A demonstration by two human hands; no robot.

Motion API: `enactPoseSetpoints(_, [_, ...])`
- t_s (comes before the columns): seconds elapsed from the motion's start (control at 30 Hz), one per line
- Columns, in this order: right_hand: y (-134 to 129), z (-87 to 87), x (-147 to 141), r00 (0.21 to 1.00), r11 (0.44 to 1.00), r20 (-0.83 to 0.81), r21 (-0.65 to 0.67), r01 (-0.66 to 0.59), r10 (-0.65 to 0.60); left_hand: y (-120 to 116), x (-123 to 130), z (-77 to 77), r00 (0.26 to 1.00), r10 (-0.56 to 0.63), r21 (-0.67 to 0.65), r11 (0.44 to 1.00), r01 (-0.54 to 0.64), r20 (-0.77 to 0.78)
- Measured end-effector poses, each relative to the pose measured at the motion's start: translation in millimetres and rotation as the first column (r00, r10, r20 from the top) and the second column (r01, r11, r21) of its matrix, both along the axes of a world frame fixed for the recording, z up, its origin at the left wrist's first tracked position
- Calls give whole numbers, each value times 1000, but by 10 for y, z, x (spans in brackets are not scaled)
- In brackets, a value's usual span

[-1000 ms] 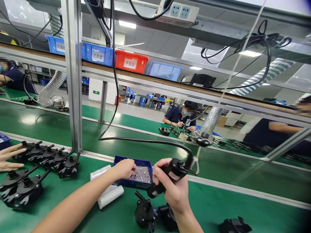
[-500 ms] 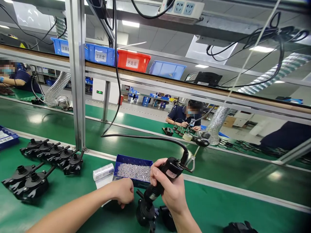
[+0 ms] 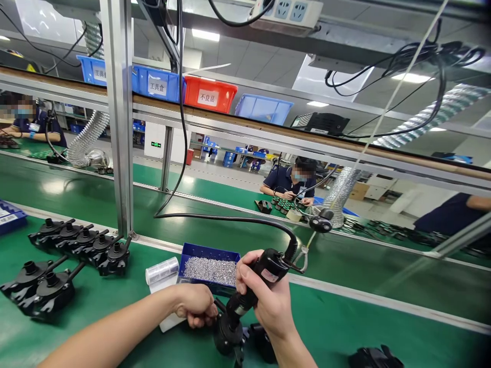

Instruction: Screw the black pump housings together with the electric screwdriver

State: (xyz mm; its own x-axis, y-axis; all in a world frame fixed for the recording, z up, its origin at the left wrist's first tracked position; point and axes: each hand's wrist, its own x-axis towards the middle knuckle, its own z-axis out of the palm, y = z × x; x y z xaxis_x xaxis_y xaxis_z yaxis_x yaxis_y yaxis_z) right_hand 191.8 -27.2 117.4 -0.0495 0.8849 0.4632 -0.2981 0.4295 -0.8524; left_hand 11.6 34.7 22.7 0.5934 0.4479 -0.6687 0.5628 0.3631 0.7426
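Observation:
My right hand (image 3: 270, 306) is wrapped around a black electric screwdriver (image 3: 270, 268), held at a slant with its cable leaving the top. The tip of the screwdriver points down into a black plastic housing (image 3: 227, 337) on the green bench. My left hand (image 3: 197, 305) is closed, with its fingertips at the short side tube of that housing; the curled fingers are partly hidden. Just behind both hands stands a blue bin (image 3: 209, 250) of small silvery screws (image 3: 210, 270). A second black part (image 3: 264, 343) lies partly hidden behind my right wrist.
Several similar black housings (image 3: 84, 237) stand in rows at left. A roll of labels (image 3: 161, 271) lies beside the bin, its strip running under my left forearm. Another black part (image 3: 376, 358) is at lower right. A metal post (image 3: 118, 128) rises behind; co-workers sit beyond.
My left hand has moved slightly right, from beside the screw bin to the side tube of the housing. My right hand and the screwdriver have stayed nearly in place.

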Motion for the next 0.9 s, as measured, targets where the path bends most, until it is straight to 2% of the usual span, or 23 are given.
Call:
enactPoseSetpoints(0.2, [15, -16, -2, 1000, 1000, 27, 0, 6, -6, -35, -146, 283, 996, -67, 38, 997, 65, 64])
enactPoseSetpoints(0.33, [9, -4, -21, 1000, 1000, 22, -5, -6, 7, -105, -156, 398, 998, -40, 156, 987, 46, -43])
enactPoseSetpoints(0.4, [4, 4, -27, 1000, 1000, 19, -9, -7, 7, -140, -132, 421, 996, -14, 196, 980, 31, -90])
enactPoseSetpoints(0.57, [1, 14, -18, 998, 1000, 57, -13, -7, 8, -227, -46, 449, 992, 47, 194, 981, -24, -114])
enactPoseSetpoints(0.77, [12, 38, -53, 999, 999, -31, 2, 41, -41, -259, 45, 389, 997, 82, 145, 986, -79, -11])
enactPoseSetpoints(0.9, [28, 39, -112, 998, 999, -43, 6, 37, -37, -240, 48, 369, 995, 91, 127, 988, -85, -41])
